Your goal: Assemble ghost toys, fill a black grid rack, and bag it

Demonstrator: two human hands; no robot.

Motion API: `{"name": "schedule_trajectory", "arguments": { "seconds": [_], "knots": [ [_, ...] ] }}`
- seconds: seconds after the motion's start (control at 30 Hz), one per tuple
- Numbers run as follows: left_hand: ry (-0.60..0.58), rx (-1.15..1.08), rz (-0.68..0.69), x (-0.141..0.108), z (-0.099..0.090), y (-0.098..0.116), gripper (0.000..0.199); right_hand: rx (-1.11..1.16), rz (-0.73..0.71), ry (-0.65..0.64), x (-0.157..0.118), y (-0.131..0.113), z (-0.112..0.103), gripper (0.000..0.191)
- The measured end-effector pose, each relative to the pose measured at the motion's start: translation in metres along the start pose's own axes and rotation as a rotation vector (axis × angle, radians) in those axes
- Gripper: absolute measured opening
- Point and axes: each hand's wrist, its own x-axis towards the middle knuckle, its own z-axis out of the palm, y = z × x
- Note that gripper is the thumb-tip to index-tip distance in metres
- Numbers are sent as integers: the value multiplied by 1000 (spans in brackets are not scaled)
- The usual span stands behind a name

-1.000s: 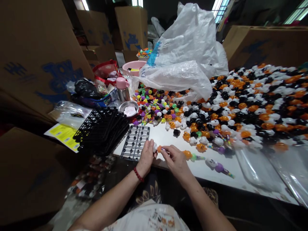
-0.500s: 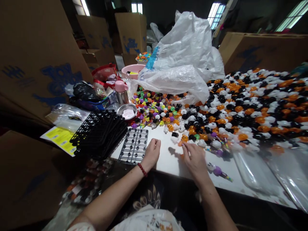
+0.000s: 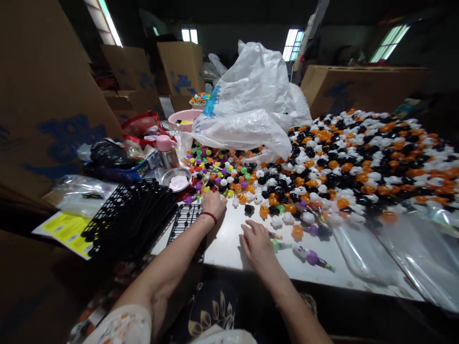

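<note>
My left hand (image 3: pixel 214 204), with a red bead bracelet at the wrist, reaches to the near edge of the small colourful pieces (image 3: pixel 229 179). Its fingers are bent together, and what they hold is hidden. My right hand (image 3: pixel 256 239) is over the white table (image 3: pixel 224 246) with its fingers apart and nothing in them. Just right of it lie a green piece (image 3: pixel 279 245) and an orange piece (image 3: pixel 297 232). Farther right is a joined white and purple figure (image 3: pixel 313 258). A black grid tray (image 3: pixel 182 222) lies partly under my left forearm.
Stacked black trays (image 3: pixel 132 220), a metal bowl (image 3: pixel 177 180) and a pink-lidded flask (image 3: pixel 167 150) stand left. A large heap of orange, black and white pieces (image 3: pixel 358 157) covers the right. Clear plastic bags (image 3: pixel 366 248) lie at the front right.
My left hand has moved forward to the colourful pieces. My right hand has let go of an orange piece, moved left and opened. The view has shifted.
</note>
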Motion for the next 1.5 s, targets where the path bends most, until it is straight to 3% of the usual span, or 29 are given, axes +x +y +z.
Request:
{"name": "schedule_trajectory", "arguments": {
  "seconds": [0.13,0.27,0.37,0.47,0.53,0.63,0.7,0.77,0.9,1.03,1.1,1.17,1.27,1.33,1.5],
  "knots": [
    [-126,-123,75,-34,-6,-1,29,98,16,-21,9,7,2,45],
    [-302,-477,103,-78,-8,2,32,207,32,-89,19,11,12,63],
    [-425,-691,145,-98,-8,5,32,296,20,-86,19,14,18,57],
    [-537,-845,127,-99,-6,7,36,335,38,31,14,24,16,42],
    [-477,-800,136,-91,-2,11,32,337,87,131,10,35,8,38],
    [-257,-594,280,-74,7,23,19,328,231,207,5,51,-13,36],
    [-166,-505,385,-63,14,36,28,326,338,209,3,57,-28,33],
    [-165,-480,415,-53,23,50,39,304,409,206,1,56,-42,31],
    [-254,-631,221,-41,37,71,36,278,464,185,-6,42,-61,30],
    [-263,-793,78,-42,37,76,27,356,443,67,-19,26,-65,35],
    [-290,-882,6,-50,31,74,17,357,409,43,-25,20,-64,34],
    [-381,-1042,-83,-61,21,70,24,361,380,36,-29,14,-61,31],
    [-595,-1472,-356,-81,5,64,34,387,361,29,-31,5,-56,25],
    [-671,-1690,-520,-92,-4,61,33,387,349,20,-31,-1,-53,24],
    [-729,-1734,-566,-112,-11,60,42,389,329,-23,-30,-8,-52,25]
  ]
}}
